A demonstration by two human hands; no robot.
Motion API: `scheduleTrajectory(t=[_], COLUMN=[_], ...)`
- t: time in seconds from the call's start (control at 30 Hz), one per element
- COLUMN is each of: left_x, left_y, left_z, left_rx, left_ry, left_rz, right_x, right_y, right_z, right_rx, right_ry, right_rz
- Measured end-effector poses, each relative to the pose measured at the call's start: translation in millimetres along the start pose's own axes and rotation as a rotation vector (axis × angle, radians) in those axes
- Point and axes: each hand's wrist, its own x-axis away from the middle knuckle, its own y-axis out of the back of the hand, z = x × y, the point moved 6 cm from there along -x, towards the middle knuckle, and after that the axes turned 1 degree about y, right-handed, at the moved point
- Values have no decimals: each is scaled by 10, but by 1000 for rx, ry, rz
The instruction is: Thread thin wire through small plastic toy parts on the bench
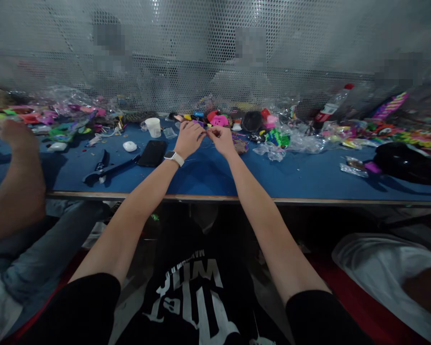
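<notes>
Reaching out over the blue felt-topped desk (215,177), I have both hands brought together at its far side, fingertips almost touching. My left hand (189,139), with a white-strapped smartwatch (174,157) on the wrist, is curled with the fingers bent in toward the thumb. My right hand (221,139) is curled the same way, pinched toward the left. Between the two sets of fingertips there is something very small and thin; it is too tiny for me to tell what it is, though both hands seem closed on it above the desk surface.

Just beyond my hands lies a heap of small bright plastic pieces (219,120), pink, red and purple among them. To the left of my left hand a black flat phone (153,153) lies on the desk, with a small white oval case (130,146) near it and a white paper cup (153,127) standing farther back. Nearer the left edge lies a pair of black-handled pliers (106,170). To the right are crumpled clear plastic bags (290,141), a clear plastic bottle with a red cap (332,108) lying tilted, and a black rounded object (405,163). Another person's bare forearm (17,182) rests at the far left.
</notes>
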Motion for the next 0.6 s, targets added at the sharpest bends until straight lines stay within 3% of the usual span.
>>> scheduleTrajectory(t=[0.17,0.4,0.47,0.6], left_x=[-29,-91,-76,-44], left_y=[-43,-215,-218,-127], left_z=[161,437,445,370], left_rx=[83,422,433,292], left_ry=[89,218,221,156], left_rz=[-48,111,116,15], right_x=[63,86,79,50], right_y=[28,75,60,-2], right_z=[98,133,105,4], right_rx=[115,193,180,83], right_ry=[85,147,130,29], right_rz=[54,138,130,56])
